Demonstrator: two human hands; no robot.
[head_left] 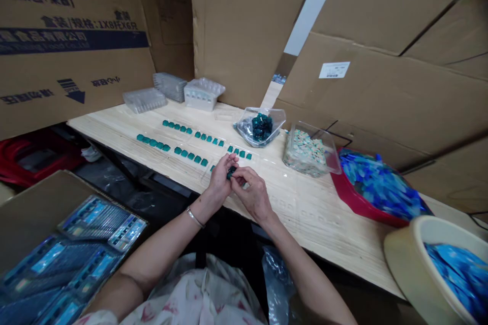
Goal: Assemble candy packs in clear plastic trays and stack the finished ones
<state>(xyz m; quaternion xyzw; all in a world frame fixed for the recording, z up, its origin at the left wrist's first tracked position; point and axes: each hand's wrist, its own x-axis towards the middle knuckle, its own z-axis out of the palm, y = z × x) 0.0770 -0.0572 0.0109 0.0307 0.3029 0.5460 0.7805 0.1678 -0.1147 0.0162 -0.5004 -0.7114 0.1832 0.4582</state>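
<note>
My left hand (pixel 220 176) is cupped over the front edge of the table, closed around several small dark green pieces (pixel 231 171). My right hand (pixel 254 194) meets it, thumb and forefinger pinched together at those pieces; whether a single piece is between the fingertips is hard to make out. Beyond my hands, two rows of clear trays hold squarish green pieces (pixel 184 153), with more in the far row (pixel 209 138). A clear bag-like container (pixel 280 118) behind them holds a heap of the same dark green pieces.
An open clear tub (pixel 303 165) of pale small pieces stands to the right. Past it are a red basin (pixel 353 203) of blue packets and a cream bucket (pixel 400 254). Stacked clear trays (pixel 202 96) sit at the back. A carton (pixel 72 183) of blue packages is at lower left.
</note>
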